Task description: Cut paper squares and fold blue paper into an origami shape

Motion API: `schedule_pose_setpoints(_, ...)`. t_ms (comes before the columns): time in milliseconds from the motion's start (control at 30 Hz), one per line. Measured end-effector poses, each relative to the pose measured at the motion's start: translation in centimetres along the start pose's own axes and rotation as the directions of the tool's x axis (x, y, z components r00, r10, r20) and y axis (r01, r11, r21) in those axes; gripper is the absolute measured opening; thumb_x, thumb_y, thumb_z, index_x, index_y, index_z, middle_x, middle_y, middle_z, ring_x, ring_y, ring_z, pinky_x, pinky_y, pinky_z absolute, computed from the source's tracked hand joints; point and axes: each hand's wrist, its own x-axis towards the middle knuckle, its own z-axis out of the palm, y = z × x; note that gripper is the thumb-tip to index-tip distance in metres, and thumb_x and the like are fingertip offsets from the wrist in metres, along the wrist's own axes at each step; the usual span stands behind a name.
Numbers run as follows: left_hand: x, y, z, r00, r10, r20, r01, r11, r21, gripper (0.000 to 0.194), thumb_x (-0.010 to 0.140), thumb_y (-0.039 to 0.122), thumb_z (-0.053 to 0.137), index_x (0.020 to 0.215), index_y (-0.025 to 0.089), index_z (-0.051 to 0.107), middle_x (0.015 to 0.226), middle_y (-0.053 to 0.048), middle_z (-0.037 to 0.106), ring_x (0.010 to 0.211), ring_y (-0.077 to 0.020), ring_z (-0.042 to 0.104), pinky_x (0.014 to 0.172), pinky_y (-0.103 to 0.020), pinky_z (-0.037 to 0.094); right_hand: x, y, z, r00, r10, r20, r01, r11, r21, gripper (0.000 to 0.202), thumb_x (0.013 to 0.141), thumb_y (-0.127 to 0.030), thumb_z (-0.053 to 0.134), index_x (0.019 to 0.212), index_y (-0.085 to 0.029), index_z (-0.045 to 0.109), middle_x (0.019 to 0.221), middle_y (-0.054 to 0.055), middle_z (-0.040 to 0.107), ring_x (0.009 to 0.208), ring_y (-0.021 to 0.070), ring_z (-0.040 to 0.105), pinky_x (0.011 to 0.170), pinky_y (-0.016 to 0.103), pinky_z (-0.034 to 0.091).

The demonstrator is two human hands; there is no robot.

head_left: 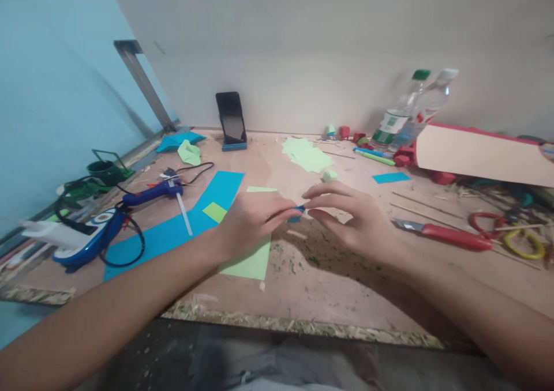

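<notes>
My left hand (255,218) pinches a small folded piece of blue paper (296,215) between thumb and fingertips, above the middle of the table. Facing it from the right, my right hand (352,215) has its fingers curved and apart, with the tips close to the blue paper; whether they touch it I cannot tell. Under my left hand lies a light green sheet (249,264). A long blue sheet (220,192) extends to the left, with a small yellow-green piece (214,211) on it.
On the left are a blue glue gun (151,194) and a power strip (89,247) with cables. A phone (231,117) stands at the back. Two bottles (392,126), a red-handled knife (454,236) and scissors (523,245) are on the right. Green scraps (307,154) lie behind my hands.
</notes>
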Motion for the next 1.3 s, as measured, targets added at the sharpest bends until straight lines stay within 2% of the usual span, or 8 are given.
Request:
schedule_pose_setpoints(167,-0.2,-0.3,-0.3,0.991,0.114,0.065,-0.124,0.977,0.175,0.021,0.106,0.029,0.060,0.096,0.014,0.072,0.080,-0.005,0.076,0.069,-0.0166,0.069,0.062,-0.030,0.046,0.0,0.0,-0.2,0.992,-0.088,0.087,0.100,0.986,-0.134,0.015,0.098,-0.011,0.063,0.104,-0.015,0.076,0.115,0.017,0.074,0.104,0.0258,0.072,0.089,0.041,0.058)
schedule_pose_setpoints(367,-0.1,-0.2,-0.7,0.973,0.158,0.171,-0.201,0.941,0.274,0.029,0.108,0.030,0.056,0.087,0.015,0.070,0.070,-0.002,0.064,0.064,-0.0173,0.060,0.058,-0.032,0.041,-0.2,-0.5,0.3,0.988,0.049,0.145,-0.008,0.962,-0.274,0.017,0.101,-0.018,0.059,0.109,-0.017,0.074,0.117,0.014,0.072,0.106,0.0276,0.070,0.090,0.044,0.058)
schedule_pose_setpoints(567,0.3,0.0,-0.7,0.963,0.183,0.199,-0.237,0.925,0.298,0.034,0.108,0.027,0.055,0.080,0.016,0.069,0.066,-0.002,0.061,0.060,-0.0175,0.057,0.055,-0.033,0.038,-0.3,-0.9,0.6,0.986,0.087,0.146,-0.020,0.913,-0.407,0.016,0.102,-0.022,0.059,0.105,-0.016,0.073,0.110,0.015,0.072,0.099,0.0303,0.068,0.079,0.046,0.059)
schedule_pose_setpoints(700,0.4,0.2,-0.8,0.992,0.104,0.066,-0.113,0.982,0.153,0.021,0.103,0.026,0.064,0.087,0.015,0.072,0.072,-0.003,0.071,0.065,-0.0161,0.065,0.060,-0.029,0.045,-0.1,-1.1,0.3,0.985,0.170,0.037,-0.164,0.979,-0.122,0.011,0.099,-0.021,0.065,0.108,-0.020,0.072,0.110,0.010,0.074,0.102,0.0249,0.070,0.086,0.041,0.062)
schedule_pose_setpoints(800,0.5,0.4,-0.8,1.000,-0.006,0.002,0.006,0.997,-0.081,0.009,0.099,0.022,0.071,0.094,0.017,0.076,0.082,-0.003,0.079,0.072,-0.0134,0.071,0.068,-0.023,0.050,0.2,-1.3,0.3,0.940,0.335,0.058,-0.340,0.932,0.126,0.016,0.094,-0.027,0.073,0.109,-0.022,0.075,0.111,0.007,0.077,0.102,0.0224,0.072,0.086,0.037,0.063)
schedule_pose_setpoints(933,0.7,0.9,-0.5,0.990,-0.138,0.031,0.141,0.953,-0.269,0.009,0.097,0.020,0.074,0.091,0.020,0.081,0.081,-0.001,0.081,0.068,-0.0118,0.071,0.067,-0.022,0.052,0.3,-1.7,0.5,0.883,0.453,0.123,-0.469,0.854,0.225,0.012,0.093,-0.031,0.073,0.091,-0.021,0.080,0.093,0.004,0.081,0.087,0.0201,0.074,0.080,0.034,0.062)
schedule_pose_setpoints(1100,0.8,1.4,-0.2,0.934,-0.338,0.114,0.355,0.844,-0.403,0.009,0.094,0.018,0.076,0.087,0.020,0.081,0.080,-0.001,0.080,0.069,-0.0124,0.070,0.067,-0.023,0.054,0.2,-1.8,0.7,0.831,0.543,0.118,-0.546,0.760,0.352,0.013,0.089,-0.032,0.078,0.084,-0.021,0.082,0.088,0.004,0.082,0.083,0.0199,0.074,0.074,0.031,0.059)
schedule_pose_setpoints(1300,0.9,0.9,-0.2,0.900,-0.359,0.246,0.435,0.760,-0.483,0.008,0.090,0.022,0.076,0.097,0.017,0.077,0.089,-0.003,0.072,0.075,-0.0132,0.066,0.069,-0.025,0.053,0.3,-1.4,0.6,0.786,0.613,0.073,-0.585,0.701,0.407,0.017,0.084,-0.036,0.082,0.080,-0.019,0.082,0.083,0.005,0.081,0.081,0.0203,0.072,0.077,0.032,0.058)
